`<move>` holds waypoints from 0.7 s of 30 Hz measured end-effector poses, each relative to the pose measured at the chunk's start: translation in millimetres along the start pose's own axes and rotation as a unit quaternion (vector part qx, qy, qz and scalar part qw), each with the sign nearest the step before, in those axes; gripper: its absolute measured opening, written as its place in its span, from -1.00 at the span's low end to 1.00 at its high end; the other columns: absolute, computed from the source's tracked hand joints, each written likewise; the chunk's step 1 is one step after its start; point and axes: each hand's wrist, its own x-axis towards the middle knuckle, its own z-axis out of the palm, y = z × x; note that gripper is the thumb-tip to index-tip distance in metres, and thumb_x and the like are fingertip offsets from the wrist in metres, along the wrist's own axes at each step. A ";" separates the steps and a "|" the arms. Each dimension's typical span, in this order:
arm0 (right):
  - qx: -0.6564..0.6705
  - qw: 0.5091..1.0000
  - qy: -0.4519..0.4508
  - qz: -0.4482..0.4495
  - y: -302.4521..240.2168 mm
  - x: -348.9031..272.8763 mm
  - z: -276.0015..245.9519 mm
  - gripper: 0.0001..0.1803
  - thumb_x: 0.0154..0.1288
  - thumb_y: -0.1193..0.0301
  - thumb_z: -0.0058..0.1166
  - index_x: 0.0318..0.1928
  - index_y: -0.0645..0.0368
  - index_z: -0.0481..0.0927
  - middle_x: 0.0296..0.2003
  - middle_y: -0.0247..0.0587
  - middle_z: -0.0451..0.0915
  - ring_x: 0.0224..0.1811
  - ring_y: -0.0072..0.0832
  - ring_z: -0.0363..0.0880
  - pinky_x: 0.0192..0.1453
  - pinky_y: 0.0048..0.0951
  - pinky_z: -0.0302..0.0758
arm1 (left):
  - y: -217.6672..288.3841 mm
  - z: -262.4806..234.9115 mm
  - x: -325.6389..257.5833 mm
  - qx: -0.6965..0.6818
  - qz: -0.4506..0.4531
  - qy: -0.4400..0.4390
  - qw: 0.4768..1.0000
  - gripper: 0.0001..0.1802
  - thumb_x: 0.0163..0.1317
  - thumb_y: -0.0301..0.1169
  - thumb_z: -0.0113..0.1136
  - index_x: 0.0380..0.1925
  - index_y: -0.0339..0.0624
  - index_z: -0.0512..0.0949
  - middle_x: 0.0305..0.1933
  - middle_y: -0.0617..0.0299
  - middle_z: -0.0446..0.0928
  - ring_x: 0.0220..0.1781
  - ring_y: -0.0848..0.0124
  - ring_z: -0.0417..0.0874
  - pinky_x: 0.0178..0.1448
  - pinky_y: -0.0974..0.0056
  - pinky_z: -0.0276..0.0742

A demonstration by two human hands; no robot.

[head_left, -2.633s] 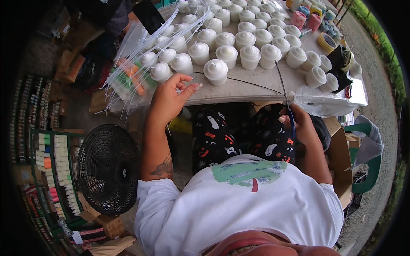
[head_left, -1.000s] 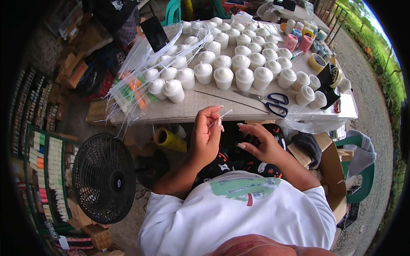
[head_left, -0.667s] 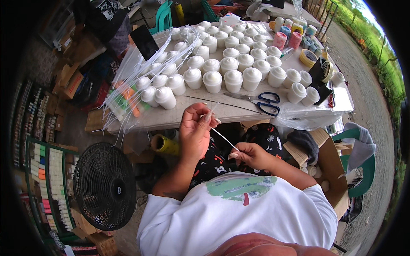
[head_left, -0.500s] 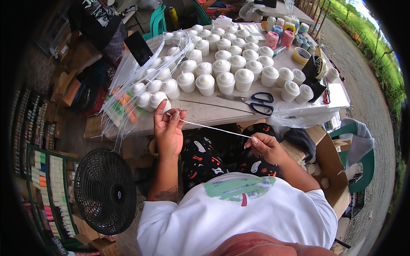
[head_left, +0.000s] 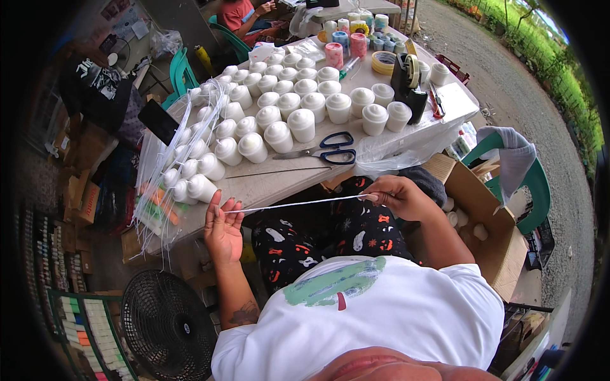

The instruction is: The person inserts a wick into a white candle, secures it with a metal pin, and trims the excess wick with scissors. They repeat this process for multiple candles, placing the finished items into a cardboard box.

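A thin white cord is stretched nearly level above my lap. My left hand pinches one end between thumb and fingers, palm turned up, near the table's front edge. The other end is gripped between the thumb and fingers of my right hand. Several white cup-shaped pieces with domed, pointed tops stand in rows on the table beyond. Dark-blue-handled scissors and a thin dark rod lie at the front. More white strands drape over the left side of the table.
A phone rests at the table's left. A tape dispenser, tape rolls and coloured candle-like cylinders stand right and back. A black fan is at my left, an open cardboard box at my right. Another person sits beyond.
My view has turned, so the table sits farther left and higher. My right hand has risen, and the cord, which sloped down to the right, now slopes slightly up. Both hands keep hold.
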 end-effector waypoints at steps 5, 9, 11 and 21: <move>0.019 0.997 0.067 -0.025 -2.7 -12.8 -17.2 -0.85 0.29 0.46 0.08 -0.17 0.24 0.62 -0.39 -0.32 0.56 -0.33 -0.58 0.47 -0.19 -0.51 0.42 | -6.7 11.1 -1.7 0.028 -0.001 -0.042 0.999 -0.52 0.37 -0.40 -0.03 0.28 -0.10 0.24 -0.08 0.16 0.59 0.02 0.36 0.58 0.10 0.29 0.46; 0.151 0.973 0.167 0.046 0.5 -30.4 -40.5 -0.84 0.31 0.41 0.09 -0.20 0.25 0.61 -0.43 -0.45 0.52 -0.36 -0.70 0.42 -0.23 -0.61 0.41 | -23.5 16.1 9.8 0.295 0.067 -0.035 0.952 -0.46 0.31 -0.48 0.03 0.29 -0.14 0.22 0.07 0.07 0.51 0.15 0.28 0.49 0.21 0.22 0.38; 0.155 0.957 0.242 0.046 13.0 -46.8 -64.5 -0.83 0.31 0.40 0.09 -0.20 0.25 0.60 -0.44 -0.46 0.52 -0.37 -0.72 0.41 -0.25 -0.63 0.40 | -32.4 17.6 14.8 0.418 0.132 -0.048 0.898 -0.44 0.26 -0.48 0.09 0.27 -0.19 0.24 0.12 0.00 0.48 0.18 0.19 0.47 0.24 0.17 0.36; -0.061 0.863 0.498 -0.065 -14.8 -118.8 -124.0 -0.92 0.26 0.53 0.13 -0.24 0.24 0.59 -0.35 -0.44 0.52 -0.28 -0.73 0.41 -0.19 -0.66 0.34 | -113.7 38.9 -14.9 0.636 0.402 -0.289 0.592 -0.64 0.04 -0.39 0.26 -0.10 -0.12 0.54 0.03 0.16 0.47 0.13 0.20 0.44 0.27 0.07 0.26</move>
